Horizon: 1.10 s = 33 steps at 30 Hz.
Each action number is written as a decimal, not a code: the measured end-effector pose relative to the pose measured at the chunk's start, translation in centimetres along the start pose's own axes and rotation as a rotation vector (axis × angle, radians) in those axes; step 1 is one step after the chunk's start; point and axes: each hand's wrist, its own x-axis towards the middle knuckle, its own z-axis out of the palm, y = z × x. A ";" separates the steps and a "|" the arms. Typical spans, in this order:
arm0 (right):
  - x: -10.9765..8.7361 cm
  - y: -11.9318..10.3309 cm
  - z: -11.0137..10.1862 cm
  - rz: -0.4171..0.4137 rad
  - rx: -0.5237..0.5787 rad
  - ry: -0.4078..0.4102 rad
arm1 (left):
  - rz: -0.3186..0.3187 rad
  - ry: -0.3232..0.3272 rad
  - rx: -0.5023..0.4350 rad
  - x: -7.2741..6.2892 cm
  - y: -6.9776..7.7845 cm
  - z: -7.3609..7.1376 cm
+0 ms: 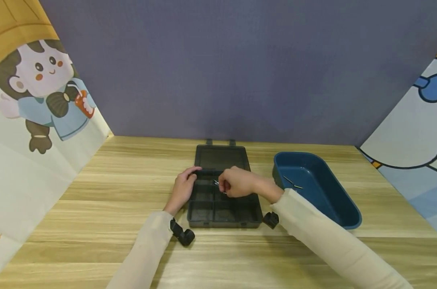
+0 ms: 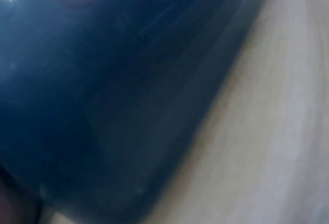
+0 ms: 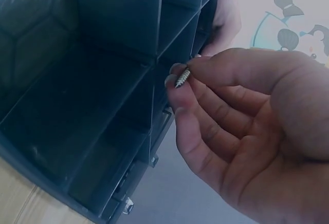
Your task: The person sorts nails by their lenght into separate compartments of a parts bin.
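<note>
A dark translucent compartment box (image 1: 200,211) lies on the table with its lid (image 1: 222,156) folded back. My right hand (image 1: 238,182) is over the box's middle compartments, pinching a small metal screw (image 3: 182,78) between thumb and fingertips. In the right wrist view the screw's threaded, pointed end sticks out beside the dividers. My left hand (image 1: 183,188) rests at the box's left rim, its index finger stretched along the back left corner. The box's side (image 2: 128,106) fills much of the left wrist view, blurred and close.
Right of the box stands a deep blue tray (image 1: 334,196) with a few thin metal screws (image 1: 293,182) in it. My right forearm crosses the tray's near left side. A grey-purple panel (image 1: 222,72) rises behind the wooden table (image 1: 131,176), with printed walls at both sides.
</note>
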 end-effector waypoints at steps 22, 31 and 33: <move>0.3 0.1 0.4 -0.012 -0.003 0.004 | 0.022 0.012 -0.019 0.2 0.0 0.1; 0.1 0.3 0.4 -0.017 -0.011 0.020 | 0.019 0.001 -0.013 0.2 -0.1 0.0; 0.1 0.3 0.4 -0.009 -0.013 0.026 | 0.017 0.000 -0.010 0.1 -0.2 0.0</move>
